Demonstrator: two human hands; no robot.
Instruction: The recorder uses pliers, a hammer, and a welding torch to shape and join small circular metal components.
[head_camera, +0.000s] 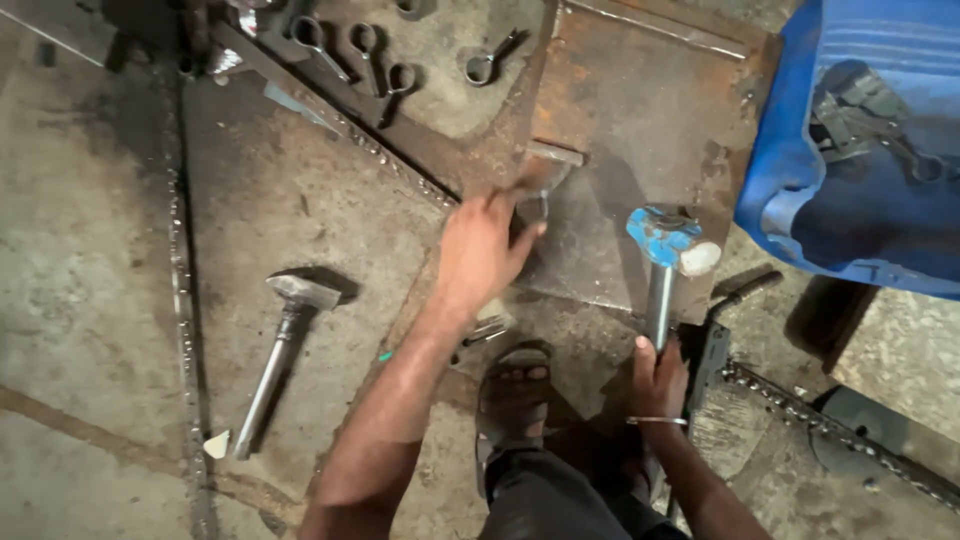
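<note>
While the left hand (480, 250) reaches forward across the floor, its fingers close on a small metal piece (548, 168) that lies at the near edge of a rusty steel plate (650, 110); the piece is blurred, so its exact shape is hard to tell. The right hand (657, 378) is clenched around the steel handle of a blue-headed hammer (668, 240), whose head stands raised over the lower right part of the same plate, just beside the small piece. A thin bangle sits on the right wrist. Between the two arms, a foot in a sandal (513, 392) rests on the concrete floor (90, 250). To the left, well apart from both hands, a second hammer (285, 340) with a grey head lies flat on the floor. Beyond the plate, several ring spanners (370, 55) lie on the ground near an angled steel bar. At the right, a blue plastic drum (860, 160) lies beside the plate, and a chain (830, 425) runs along the floor below it.
</note>
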